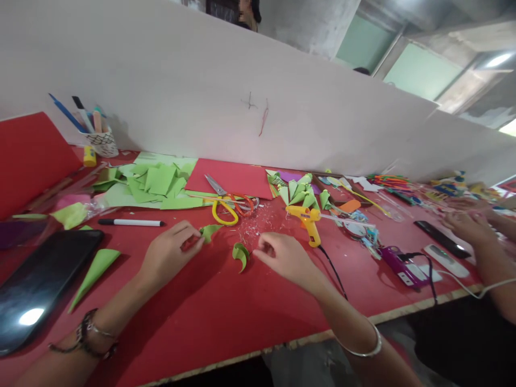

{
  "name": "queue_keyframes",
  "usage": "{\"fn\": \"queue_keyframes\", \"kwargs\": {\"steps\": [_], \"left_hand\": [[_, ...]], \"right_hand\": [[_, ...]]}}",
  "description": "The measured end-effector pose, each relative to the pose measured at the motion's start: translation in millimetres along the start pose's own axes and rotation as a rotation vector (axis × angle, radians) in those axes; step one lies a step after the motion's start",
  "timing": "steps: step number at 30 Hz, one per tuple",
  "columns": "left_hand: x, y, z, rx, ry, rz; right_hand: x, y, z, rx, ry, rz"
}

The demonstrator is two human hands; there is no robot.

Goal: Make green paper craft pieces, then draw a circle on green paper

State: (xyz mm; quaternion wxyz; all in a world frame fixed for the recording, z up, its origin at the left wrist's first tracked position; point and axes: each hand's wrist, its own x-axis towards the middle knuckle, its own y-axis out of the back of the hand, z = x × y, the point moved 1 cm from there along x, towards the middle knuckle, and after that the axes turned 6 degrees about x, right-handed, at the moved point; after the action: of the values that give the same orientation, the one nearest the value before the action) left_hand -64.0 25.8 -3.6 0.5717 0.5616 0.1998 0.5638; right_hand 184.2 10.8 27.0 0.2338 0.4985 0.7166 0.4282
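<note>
My left hand [173,247] is closed in a pinch on one end of a curved green paper piece [210,232]. A curled green paper strip [241,257] stands on the red table between my hands. Just right of it, my right hand [286,258] has its fingers curled and their tips together; whether anything small is between them I cannot make out. Behind my hands lie yellow-handled scissors [224,212] and scissors with orange-red handles [245,206]. A yellow glue gun [308,221] rests beyond my right hand. A green paper cone [95,273] lies left of my left hand.
Green paper sheets [159,183], a red sheet [229,177] and several green paper cones [300,191] lie along the wall. A marker [131,222], black phone [48,274], pen cup [101,144] and purple power strip [405,269] surround my arms. A co-worker's hand [470,228] is at right.
</note>
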Motion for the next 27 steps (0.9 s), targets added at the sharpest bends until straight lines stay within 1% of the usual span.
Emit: {"fn": "queue_keyframes", "kwargs": {"steps": [4,7,9,11,13,17,20,22,27], "left_hand": [[-2,-4.3,0,-0.036,0.015,-0.080],[-3,-7.0,0,-0.041,0.018,-0.120],[-4,-8.3,0,-0.045,0.018,-0.131],[-4,-9.0,0,-0.054,0.019,-0.138],[-5,-9.2,2,-0.055,0.023,-0.150],[-6,-7.8,7,-0.029,0.049,-0.173],[-7,-6.3,12,0.001,0.071,-0.177],[-7,-5.5,15,0.021,0.072,-0.180],[-9,-5.1,18,0.035,0.052,-0.183]], "right_hand": [[15,-13,2,0.175,0.048,0.008],[23,-20,11,0.322,0.060,-0.058],[24,-25,17,0.405,0.036,-0.111],[23,-28,21,0.456,0.011,-0.127],[21,-31,21,0.461,0.024,-0.085],[20,-32,13,0.417,0.111,0.034],[21,-36,8,0.434,0.141,0.009],[21,-40,7,0.438,0.134,-0.016],[21,-47,11,0.465,0.022,-0.007]]}}
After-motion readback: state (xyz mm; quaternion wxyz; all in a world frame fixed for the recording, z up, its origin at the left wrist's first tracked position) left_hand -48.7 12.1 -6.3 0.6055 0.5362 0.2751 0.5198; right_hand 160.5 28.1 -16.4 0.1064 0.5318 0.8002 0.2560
